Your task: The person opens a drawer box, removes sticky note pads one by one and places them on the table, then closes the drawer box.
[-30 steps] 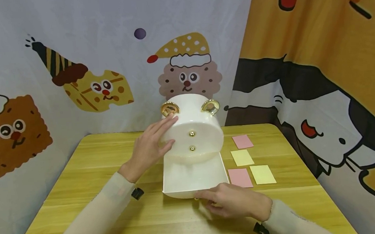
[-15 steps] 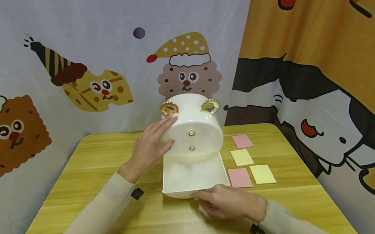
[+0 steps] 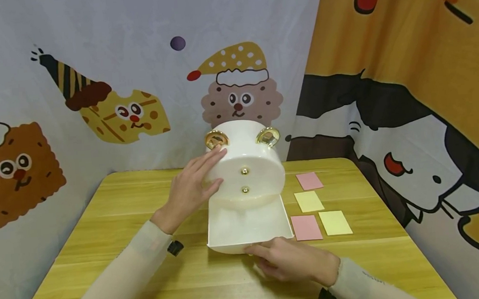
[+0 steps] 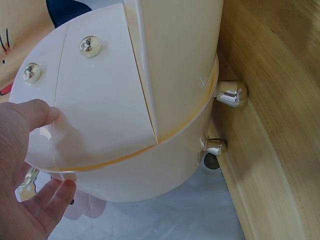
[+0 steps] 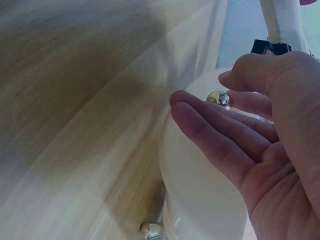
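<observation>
A white rounded drawer box (image 3: 245, 142) with gold ear-like rings and gold knobs stands on the table. Its bottom drawer (image 3: 247, 221) is pulled out and holds nothing visible. My left hand (image 3: 189, 186) grips the box's left edge; in the left wrist view the thumb lies on the front face and the fingers go round the side (image 4: 57, 200). At the drawer's front, my right hand (image 3: 294, 260) holds the gold knob (image 5: 218, 99) between its fingers, with the index finger along the front edge. The two upper drawers are closed.
Several pink and yellow paper squares lie right of the box, among them a pink one (image 3: 306, 227) beside the drawer and a yellow one (image 3: 335, 222). A printed curtain (image 3: 137, 26) hangs behind the wooden table (image 3: 114, 215).
My right hand has shifted slightly left along the drawer's front. The left hand, the box and the pulled-out drawer have stayed in place.
</observation>
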{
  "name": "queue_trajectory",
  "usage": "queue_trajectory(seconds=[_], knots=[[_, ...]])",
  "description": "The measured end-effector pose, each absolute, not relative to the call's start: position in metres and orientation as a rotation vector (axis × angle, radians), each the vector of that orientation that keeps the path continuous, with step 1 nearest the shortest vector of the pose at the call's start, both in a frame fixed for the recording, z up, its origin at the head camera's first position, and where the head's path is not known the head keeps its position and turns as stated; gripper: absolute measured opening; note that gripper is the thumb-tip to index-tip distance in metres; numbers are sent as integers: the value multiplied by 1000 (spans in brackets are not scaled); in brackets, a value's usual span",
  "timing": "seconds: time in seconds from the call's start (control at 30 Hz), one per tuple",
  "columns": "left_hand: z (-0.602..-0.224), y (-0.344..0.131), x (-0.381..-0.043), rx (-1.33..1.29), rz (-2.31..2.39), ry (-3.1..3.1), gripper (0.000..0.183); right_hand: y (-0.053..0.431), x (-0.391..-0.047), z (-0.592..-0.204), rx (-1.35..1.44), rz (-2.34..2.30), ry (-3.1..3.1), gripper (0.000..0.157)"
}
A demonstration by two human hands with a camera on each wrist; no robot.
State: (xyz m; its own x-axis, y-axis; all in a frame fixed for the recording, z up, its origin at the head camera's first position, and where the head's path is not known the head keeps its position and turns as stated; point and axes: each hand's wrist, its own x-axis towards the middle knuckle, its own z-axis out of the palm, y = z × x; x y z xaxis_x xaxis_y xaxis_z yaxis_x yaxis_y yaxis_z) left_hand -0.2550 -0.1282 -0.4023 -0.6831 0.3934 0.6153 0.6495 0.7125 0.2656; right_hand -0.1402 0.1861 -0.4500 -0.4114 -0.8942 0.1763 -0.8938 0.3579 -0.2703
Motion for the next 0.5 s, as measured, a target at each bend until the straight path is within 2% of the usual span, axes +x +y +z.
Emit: queue_trajectory(seconds=[0.5], knots=[[-403, -128, -256, -790, -653, -2390, 82, 184, -143, -452, -1677, -590, 2606, 38]])
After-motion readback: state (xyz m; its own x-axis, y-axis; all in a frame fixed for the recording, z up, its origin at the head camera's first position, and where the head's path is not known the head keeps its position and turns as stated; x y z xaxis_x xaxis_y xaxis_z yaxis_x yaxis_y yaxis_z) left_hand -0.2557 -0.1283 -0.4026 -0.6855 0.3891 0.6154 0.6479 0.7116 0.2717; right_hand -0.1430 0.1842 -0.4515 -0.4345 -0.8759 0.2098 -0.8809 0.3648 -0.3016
